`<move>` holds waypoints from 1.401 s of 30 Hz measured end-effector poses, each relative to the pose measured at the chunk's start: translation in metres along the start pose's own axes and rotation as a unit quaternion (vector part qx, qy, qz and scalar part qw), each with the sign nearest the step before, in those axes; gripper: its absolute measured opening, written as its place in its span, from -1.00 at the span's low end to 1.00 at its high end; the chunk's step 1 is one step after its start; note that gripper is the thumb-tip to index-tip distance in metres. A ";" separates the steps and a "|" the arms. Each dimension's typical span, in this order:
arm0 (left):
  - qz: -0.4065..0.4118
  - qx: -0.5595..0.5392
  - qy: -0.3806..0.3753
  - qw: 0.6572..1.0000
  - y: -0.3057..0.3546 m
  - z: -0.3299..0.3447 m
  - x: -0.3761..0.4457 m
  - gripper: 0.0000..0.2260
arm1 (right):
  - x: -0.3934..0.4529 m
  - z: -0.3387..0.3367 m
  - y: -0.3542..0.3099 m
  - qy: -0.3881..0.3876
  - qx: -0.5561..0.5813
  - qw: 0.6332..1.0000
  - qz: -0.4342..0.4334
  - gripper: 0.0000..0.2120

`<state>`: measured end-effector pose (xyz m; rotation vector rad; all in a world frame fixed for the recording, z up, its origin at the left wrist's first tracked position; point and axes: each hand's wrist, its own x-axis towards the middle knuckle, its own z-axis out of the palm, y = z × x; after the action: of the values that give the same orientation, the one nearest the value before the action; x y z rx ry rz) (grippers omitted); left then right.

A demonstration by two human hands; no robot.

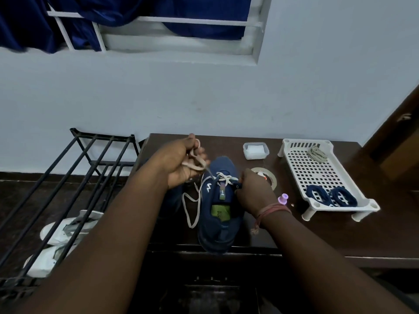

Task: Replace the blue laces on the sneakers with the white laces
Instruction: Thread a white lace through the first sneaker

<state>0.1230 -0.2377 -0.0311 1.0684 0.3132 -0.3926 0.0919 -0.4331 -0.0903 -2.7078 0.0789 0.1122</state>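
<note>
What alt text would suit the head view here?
A person's left hand pulls a white lace up from a blue sneaker on a dark table while the right hand steadies the eyelets. Coiled blue laces lie in a white tray.

Left hand (179, 162) raised, fingers curled and gripping; right hand (254, 191) lower, pinching.

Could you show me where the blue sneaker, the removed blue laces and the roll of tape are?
blue sneaker (221, 225): head view, on its side panel.
blue laces (330, 196): head view, on the coiled bundles.
roll of tape (271, 177): head view, on its visible rim.
</note>
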 end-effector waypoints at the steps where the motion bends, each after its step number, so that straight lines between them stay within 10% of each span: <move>1: -0.001 0.029 0.029 0.999 0.001 0.000 -0.001 -0.76 | 0.000 0.001 0.000 0.001 0.000 1.000 -0.001 -0.82; 3: 0.035 0.264 0.137 0.954 -0.002 -0.004 0.003 -0.79 | -0.001 0.003 0.002 -0.001 -0.002 1.000 -0.002 -0.83; 5: 0.057 0.522 0.213 0.824 -0.004 -0.010 0.002 -0.65 | 0.000 0.002 0.002 -0.005 -0.005 1.000 -0.008 -0.83; 7: 0.026 0.630 0.180 0.755 -0.007 -0.009 -0.004 -0.49 | 0.001 -0.002 0.001 -0.011 -0.010 1.000 -0.016 -0.83; 11: -0.062 0.612 0.063 0.786 -0.013 -0.002 -0.011 -0.58 | 0.005 -0.009 -0.004 -0.039 -0.046 0.997 -0.043 -0.80; 18: -0.006 0.405 0.177 0.897 -0.018 0.001 0.004 -0.82 | 0.010 -0.010 -0.005 -0.067 -0.114 0.989 -0.070 -0.78; 22: -0.001 0.510 0.207 0.835 -0.021 -0.003 0.014 -0.78 | 0.016 -0.008 -0.006 -0.086 -0.144 0.983 -0.077 -0.78; 27: 0.023 0.742 0.137 0.655 -0.035 -0.011 0.026 -0.70 | 0.018 -0.010 -0.007 -0.099 -0.167 0.977 -0.090 -0.77; 37: 0.092 0.834 0.071 0.539 -0.058 0.002 0.048 -0.73 | 0.018 -0.013 -0.013 -0.093 -0.105 0.985 -0.097 -0.88; 39: 0.073 0.817 0.089 0.565 -0.051 0.006 0.043 -0.65 | 0.023 -0.014 -0.012 -0.065 -0.055 0.993 -0.080 -0.95; 42: 0.081 0.695 0.087 0.709 -0.029 0.010 0.034 -0.63 | 0.029 -0.018 -0.013 -0.016 0.076 0.995 -0.066 -0.81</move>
<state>0.1402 -0.2641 -0.0640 2.6337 0.0206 -0.3368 0.1224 -0.4297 -0.0717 -2.5505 -0.0961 0.1059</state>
